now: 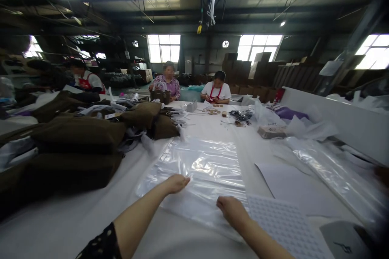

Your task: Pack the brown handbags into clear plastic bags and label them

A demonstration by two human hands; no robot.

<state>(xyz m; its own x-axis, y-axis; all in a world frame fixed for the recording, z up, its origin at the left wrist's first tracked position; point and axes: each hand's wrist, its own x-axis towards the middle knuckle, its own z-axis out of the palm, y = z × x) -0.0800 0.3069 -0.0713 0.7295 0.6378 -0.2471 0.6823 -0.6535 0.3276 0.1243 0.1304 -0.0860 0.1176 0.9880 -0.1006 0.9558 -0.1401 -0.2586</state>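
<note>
A clear plastic bag (209, 162) lies spread on the white table (121, 218) in front of me. My left hand (176, 183) is closed at the middle of the plastic, thumb and fingers pinched together on it. Toward the bag's near right part, my right hand (232, 209) is curled closed, its fingertips at the plastic; whether it grips the film is hidden. Just right of that hand lies a white sheet with rows of small round bumps (279, 222).
Stacked dark bags (75, 137) cover the left side. White paper (294, 186) and a long clear plastic bundle (337, 174) lie right, beside a low white partition (319, 113). Two people sit across the table, one holding a brown handbag (161, 95). Small parts (240, 117) lie near them.
</note>
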